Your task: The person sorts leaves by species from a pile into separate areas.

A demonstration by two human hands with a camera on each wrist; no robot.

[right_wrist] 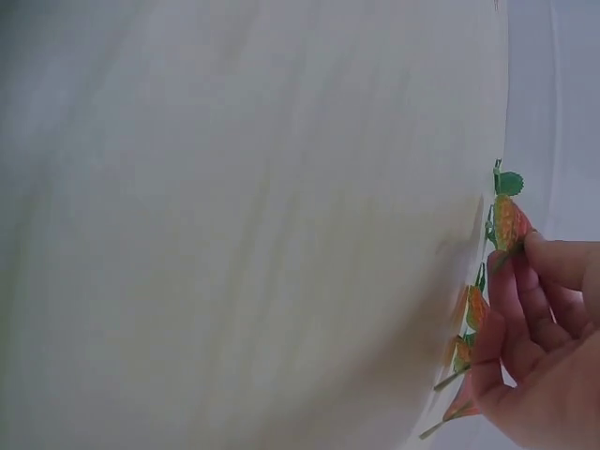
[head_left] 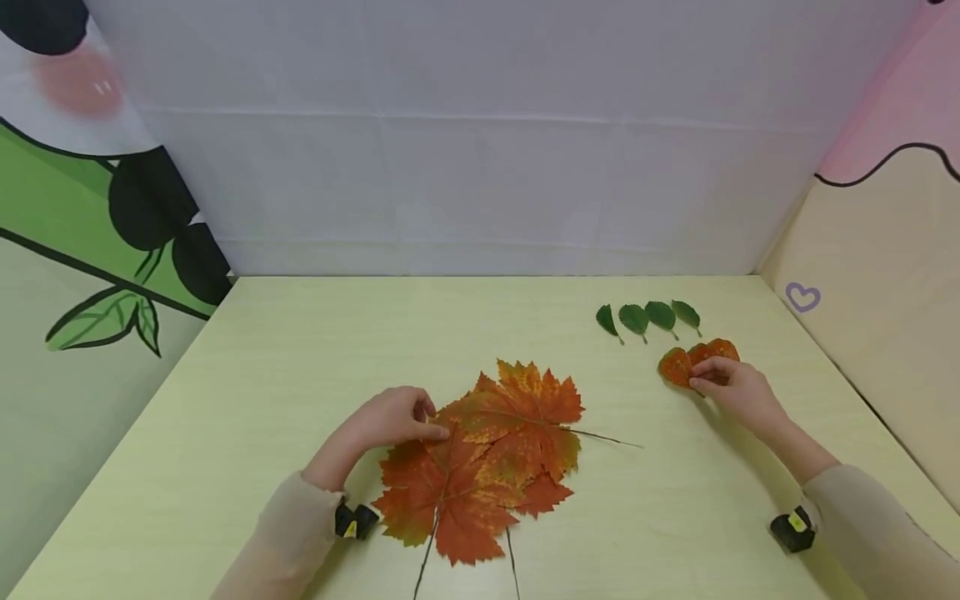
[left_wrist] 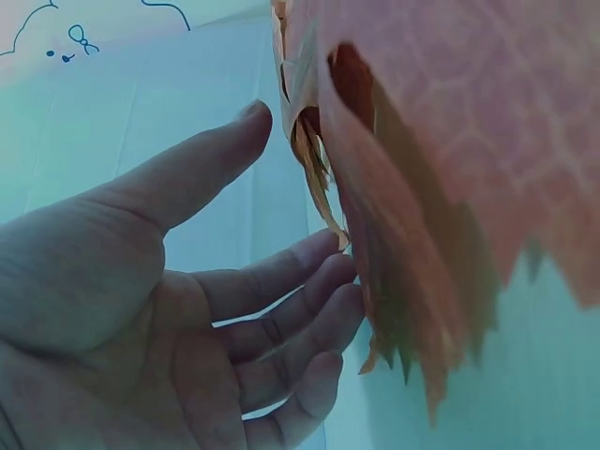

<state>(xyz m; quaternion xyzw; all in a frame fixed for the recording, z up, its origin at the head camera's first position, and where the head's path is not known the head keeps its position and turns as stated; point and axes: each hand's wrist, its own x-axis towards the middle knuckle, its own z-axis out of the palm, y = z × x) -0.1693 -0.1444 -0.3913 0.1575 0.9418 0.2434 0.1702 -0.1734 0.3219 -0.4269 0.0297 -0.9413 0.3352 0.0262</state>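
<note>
Right hand (head_left: pixel 738 398), clearly the closer one, pinches a small rounded orange leaf (head_left: pixel 674 367) at right, just nearer than the small oval green leaves (head_left: pixel 660 314); left hand (head_left: pixel 392 417), fingers loose, touches large jagged red-orange leaves (head_left: pixel 480 475) well left.

At lower centre of the head view, the large jagged leaves (head_left: pixel 525 412) are coloured orange-red and mottled with yellow and olive green. At centre right, the small rounded leaves (head_left: pixel 674 367) are speckled in orange and yellow-green; the four leaves (head_left: pixel 633 318) above them are coloured dark green. The bench (head_left: pixel 300 358) is tinted pale yellow, the back wall (head_left: pixel 480 183) greyish lilac. At upper left, a panel (head_left: pixel 45 192) is patterned in green, white and black, with a pink blot (head_left: pixel 78 79). At right, a panel (head_left: pixel 885 242) is split into pink and cream by a black line and marked with a purple heart (head_left: pixel 802 297).
</note>
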